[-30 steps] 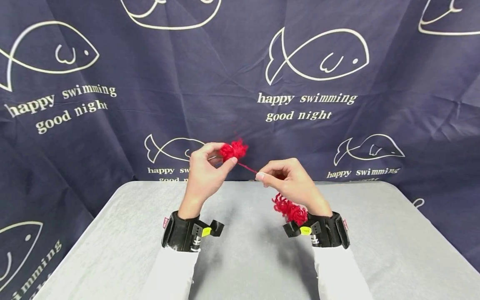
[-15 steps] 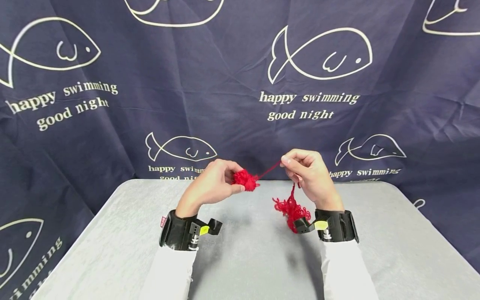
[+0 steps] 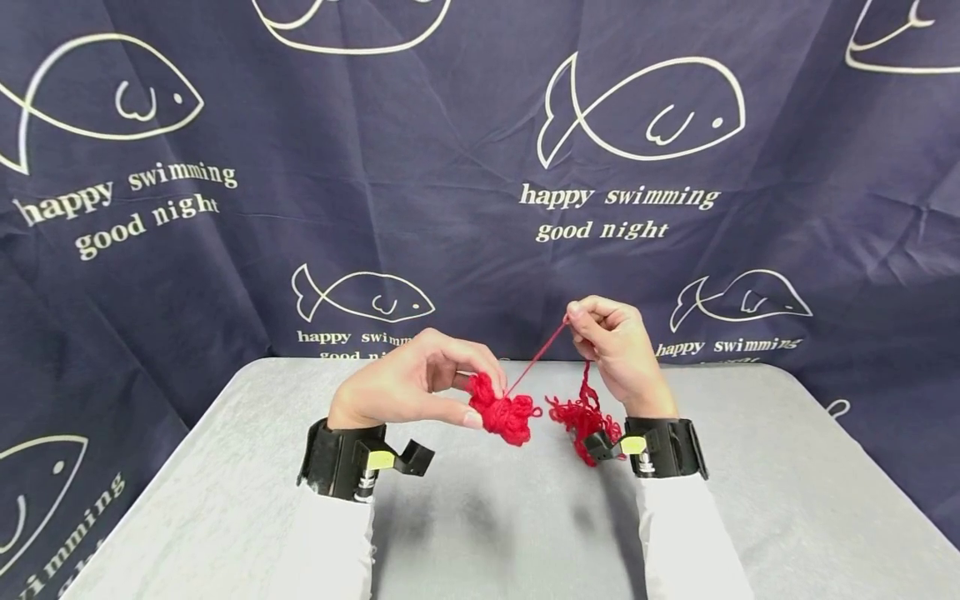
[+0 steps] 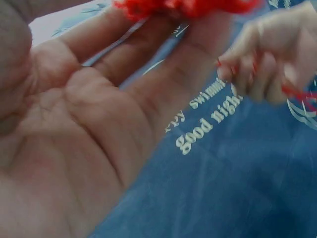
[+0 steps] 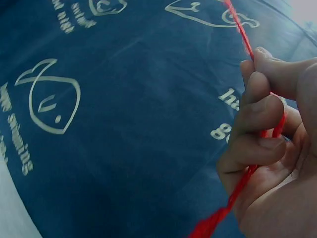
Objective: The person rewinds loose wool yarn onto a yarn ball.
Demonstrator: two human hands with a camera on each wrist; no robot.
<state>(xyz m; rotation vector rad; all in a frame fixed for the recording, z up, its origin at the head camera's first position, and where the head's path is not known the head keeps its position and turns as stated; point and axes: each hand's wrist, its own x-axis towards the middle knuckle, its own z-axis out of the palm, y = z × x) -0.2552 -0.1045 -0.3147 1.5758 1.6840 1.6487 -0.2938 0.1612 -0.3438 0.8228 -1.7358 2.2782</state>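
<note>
Pinching a small wad of red yarn [image 3: 504, 412] between thumb and fingertips, the person's left hand [image 3: 408, 387] hovers above the grey table [image 3: 787, 500], just left of centre. From the wad a single taut strand [image 3: 536, 358] climbs toward two o'clock to the right hand [image 3: 618, 350], whose curled fingers [image 5: 257, 124] clamp the thread where it passes through the fist. Below that hand, at about six o'clock from it, a loose curly tangle [image 3: 581, 417] of the same yarn hangs down beside the black wrist strap [image 3: 663, 447].

The left wrist view shows an open-looking palm with the red fibres up at the fingertips [image 4: 198, 29], so the hold there is a fingertip pinch only.

To my eye this yarn is featherlight, soft and springy, and it will squash to nothing under pressure. The kinked loops look ready to snag on each other, so the hanging tangle could knot if tugged hard. The strand seems grippy rather than slippery, though thin enough to slide through slack fingers. The wound wad is the best place to hold, around its middle, and the strand close to the fingers.

Behind hangs a dark blue cloth [image 3: 300, 125] with fish outlines.
</note>
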